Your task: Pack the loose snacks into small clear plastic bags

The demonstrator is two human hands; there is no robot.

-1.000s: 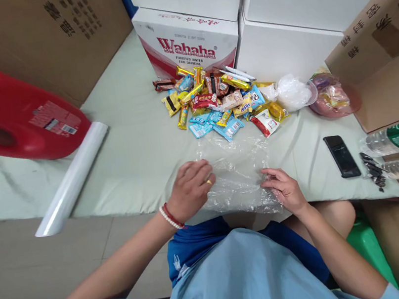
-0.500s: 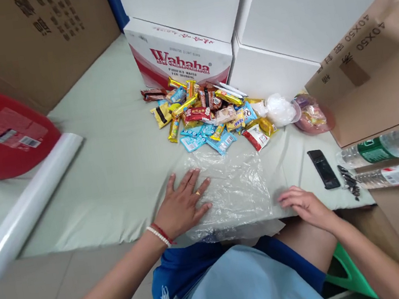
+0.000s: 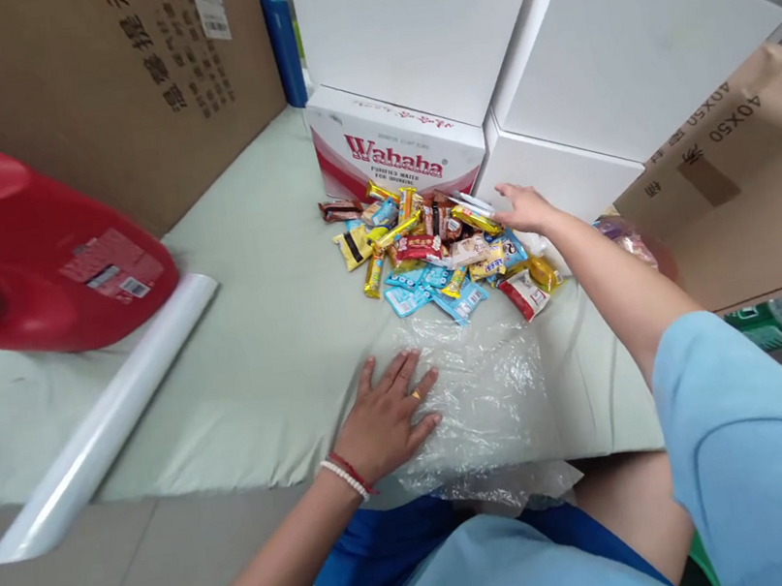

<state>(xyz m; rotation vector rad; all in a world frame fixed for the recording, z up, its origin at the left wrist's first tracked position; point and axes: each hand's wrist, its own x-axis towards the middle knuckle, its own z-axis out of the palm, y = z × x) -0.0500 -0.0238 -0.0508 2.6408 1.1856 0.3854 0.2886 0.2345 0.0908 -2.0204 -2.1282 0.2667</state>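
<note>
Closest in, at the near edge of the pale green mat [image 3: 257, 333]: left hand [image 3: 388, 421] palm down, fingers spread, pressing flat on the left side of the clear plastic bag [image 3: 493, 385]. Bag crumpled, laid out on the mat straight in front of the body, near edge drooping over the mat's lip. Just beyond the bag, the snack pile [image 3: 429, 253] of small wrapped bars and packets in yellow, blue and red. Right hand [image 3: 521, 208] stretched out over the pile's far right corner, fingers loosely together and pointing left; impossible to tell whether pinching a packet. Right behind the pile, the Wahaha box [image 3: 391, 151]. Off to the left, well apart — a roll of film [image 3: 101, 415] beside a red jug [image 3: 11, 262].
</note>
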